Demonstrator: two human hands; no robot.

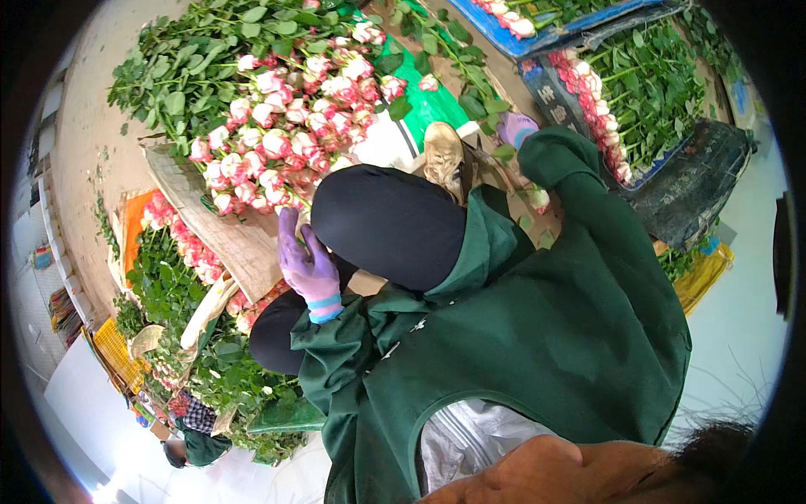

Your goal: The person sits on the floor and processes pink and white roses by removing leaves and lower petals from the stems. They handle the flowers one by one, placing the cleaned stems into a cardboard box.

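Note:
My left hand (307, 264), in a purple glove with a blue-striped cuff, is raised by my knee with its fingers apart. It holds nothing that I can see. Just beyond its fingertips lies a large heap of pink-and-white roses (277, 145) with long leafy stems. My right hand (517, 129), in a matching glove, is beside leafy rose stems (475, 82) on the far side of my shoe. The sleeve and the angle hide its fingers, so its grip is unclear. A single rose head (538, 199) is below that hand, near my sleeve.
A green-and-white sheet (434, 94) lies under the heap, near my shoe (442, 157). Dark wraps (692, 183) with bundled roses stand at right. A blue-edged tray (504, 31) is above. Wrapped roses (189, 246) lie at left. Another person (204, 441) is farther back.

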